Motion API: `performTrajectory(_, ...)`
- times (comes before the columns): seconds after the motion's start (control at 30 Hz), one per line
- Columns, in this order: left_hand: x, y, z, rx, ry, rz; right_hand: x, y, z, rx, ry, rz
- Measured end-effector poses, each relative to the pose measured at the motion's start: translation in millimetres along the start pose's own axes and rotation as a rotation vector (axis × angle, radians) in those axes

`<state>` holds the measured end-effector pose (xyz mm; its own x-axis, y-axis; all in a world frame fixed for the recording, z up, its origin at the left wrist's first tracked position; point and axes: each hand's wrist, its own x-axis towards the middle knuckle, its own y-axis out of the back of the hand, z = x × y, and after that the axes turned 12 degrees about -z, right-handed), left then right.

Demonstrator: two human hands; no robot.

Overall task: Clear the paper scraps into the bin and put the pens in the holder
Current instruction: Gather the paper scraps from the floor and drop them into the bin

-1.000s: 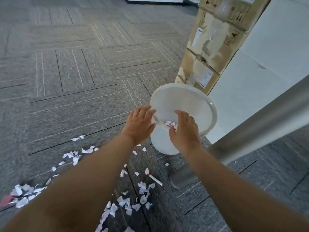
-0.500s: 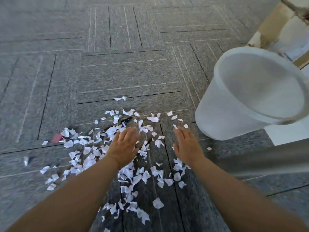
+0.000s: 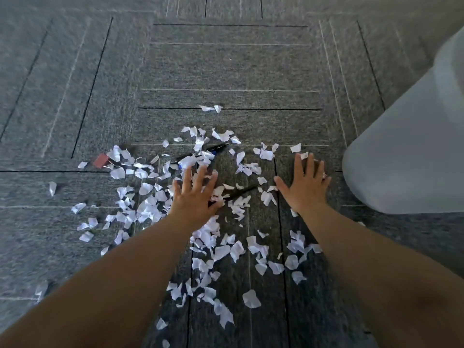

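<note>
- Left hand (image 3: 194,197), right hand (image 3: 305,187): fingers spread, holding nothing.
- Torn white paper scraps (image 3: 148,209): best raked inward into one heap, sparing slim black pen (image 3: 242,191).
- Pale plastic bin (image 3: 401,159): near right hand.

Matt torn paper scraps (image 3: 150,209), rough grey woven carpet (image 3: 226,71), smooth translucent plastic bin (image 3: 411,156), glossy dark pen (image 3: 216,148)

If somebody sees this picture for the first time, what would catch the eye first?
White paper scraps lie scattered over the grey carpet in the middle. The left hand and right hand spread open over them. A pale bin fills the right edge; a black pen lies among the far scraps.
</note>
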<state>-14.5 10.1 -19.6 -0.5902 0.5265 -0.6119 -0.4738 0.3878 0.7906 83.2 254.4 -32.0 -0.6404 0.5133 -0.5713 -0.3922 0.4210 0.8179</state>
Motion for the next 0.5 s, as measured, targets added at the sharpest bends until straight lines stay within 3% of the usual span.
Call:
performTrajectory(0.17, -1.1, -4.9, -12.5, -0.054, 0.068, -0.019, 18.2, 7.1, -13.2, -0.002, 0.121, 0.059)
performTrajectory(0.5, -35.8, -20.4, -30.6, -0.121, 0.116, 0.053, 16.4, 10.9, -95.2, -0.026, 0.672, -0.024)
